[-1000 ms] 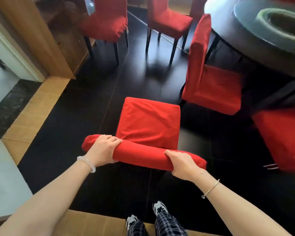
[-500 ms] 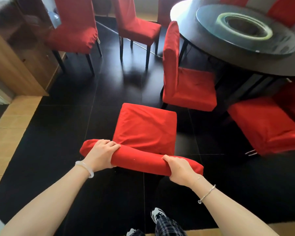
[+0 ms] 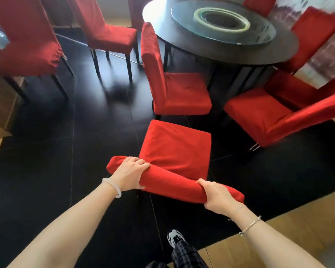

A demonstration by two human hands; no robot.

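Chair [image 3: 176,149]: stands on the floor [image 3: 56,151] directly ahead of the person, seen from behind and above, with its seat pointing toward the table [image 3: 240,59]. It is fully sheathed in matte red cloth of fine weave. The cloth is drawn smooth over the seat, which reads as a square pad with rounded corners. The backrest [image 3: 168,183] top shows as a padded red roll running left to right, its left end farther off and its right end nearer.

Left hand [image 3: 129,176]: fingers curl over the roll near its left end, and the cloth puckers toward the knuckles.
Right hand [image 3: 219,198]: clasps the roll near its right end. The thumb lies along the top and the fingers wrap under, out of sight.
The hands are well apart, with bare cloth between them.

Wrists: a pale, smooth, translucent bangle [image 3: 112,185] on the left, a thin metal chain [image 3: 250,225] on the right.

Floor: dark glossy tiles with thin joints and soft reflections. A tan, wood-grained strip lies at lower right.

Table: round, with a dark, lustrous top. It carries a glass disc [image 3: 263,35] with a blurred greenish ring [image 3: 222,18] at its centre.

Second chair [image 3: 178,93]: same red cover, just beyond the seat and close to the table.
Third chair [image 3: 259,113]: to the right, cover slightly creased.

Below: a grey-white shoe [image 3: 175,237] and a checked trouser leg [image 3: 186,254].
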